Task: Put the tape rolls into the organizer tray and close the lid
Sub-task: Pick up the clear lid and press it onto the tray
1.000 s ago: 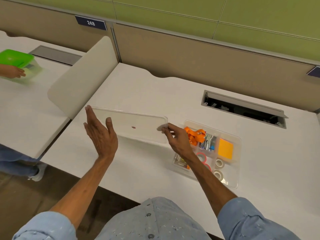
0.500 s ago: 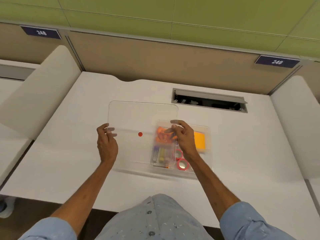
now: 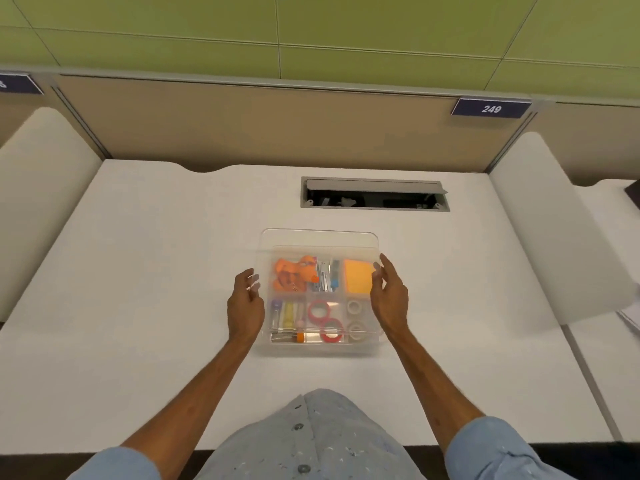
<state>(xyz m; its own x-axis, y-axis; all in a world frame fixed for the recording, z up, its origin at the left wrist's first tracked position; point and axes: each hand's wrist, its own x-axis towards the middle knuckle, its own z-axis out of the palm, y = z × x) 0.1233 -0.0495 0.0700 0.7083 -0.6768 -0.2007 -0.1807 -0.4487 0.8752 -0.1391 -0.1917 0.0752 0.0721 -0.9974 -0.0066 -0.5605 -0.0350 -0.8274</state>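
Observation:
A clear organizer tray (image 3: 322, 348) sits on the white desk with two red tape rolls (image 3: 319, 310) in its front middle compartment and two white tape rolls (image 3: 354, 306) in the front right one. The clear lid (image 3: 318, 239) lies flat over the tray, shifted a little toward the far side. My left hand (image 3: 244, 306) grips the lid's left edge with its fingertips. My right hand (image 3: 389, 299) holds the lid's right edge.
Other compartments hold orange clips (image 3: 294, 275), metal clips (image 3: 325, 276), orange sticky notes (image 3: 358, 279) and markers (image 3: 287, 315). An open cable slot (image 3: 374, 197) lies behind the tray. White dividers (image 3: 554, 230) stand at both sides of the desk (image 3: 156, 271).
The lid has travelled right from beside the tray to directly over it. Both hands moved with it and now hold it by its left and right edges.

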